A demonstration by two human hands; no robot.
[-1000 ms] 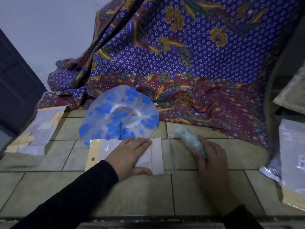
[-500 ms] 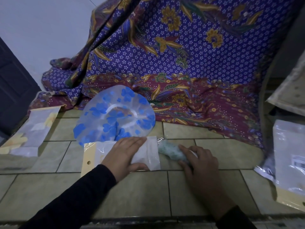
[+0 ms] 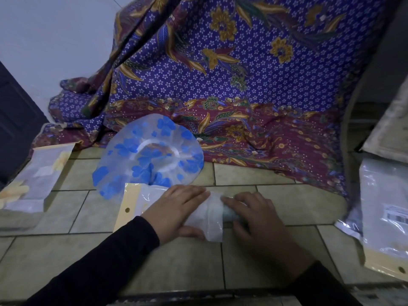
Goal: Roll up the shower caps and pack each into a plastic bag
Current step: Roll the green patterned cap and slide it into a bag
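Note:
A clear plastic bag (image 3: pixel 212 219) with a yellow header card lies flat on the tiled floor. My left hand (image 3: pixel 176 210) presses on it with straight fingers and the thumb tucked under its near edge. My right hand (image 3: pixel 251 215) grips a rolled-up pale green shower cap (image 3: pixel 229 214), whose end sits inside the bag's open mouth; most of the roll is hidden by my fingers. An unrolled shower cap (image 3: pixel 150 155) with blue flowers lies spread out just behind the bag.
A packed bag (image 3: pixel 37 180) with a yellow-flowered cap lies at the left. A pile of plastic bags (image 3: pixel 388 217) sits at the right. Purple and maroon batik cloth (image 3: pixel 220 96) hangs behind and spreads onto the floor (image 3: pixel 88 250). A dark door (image 3: pixel 15 120) stands far left.
My right hand has moved left with the rolled cap, from apart from the bag to pushing its end into the bag's mouth. My left hand has stayed on the bag.

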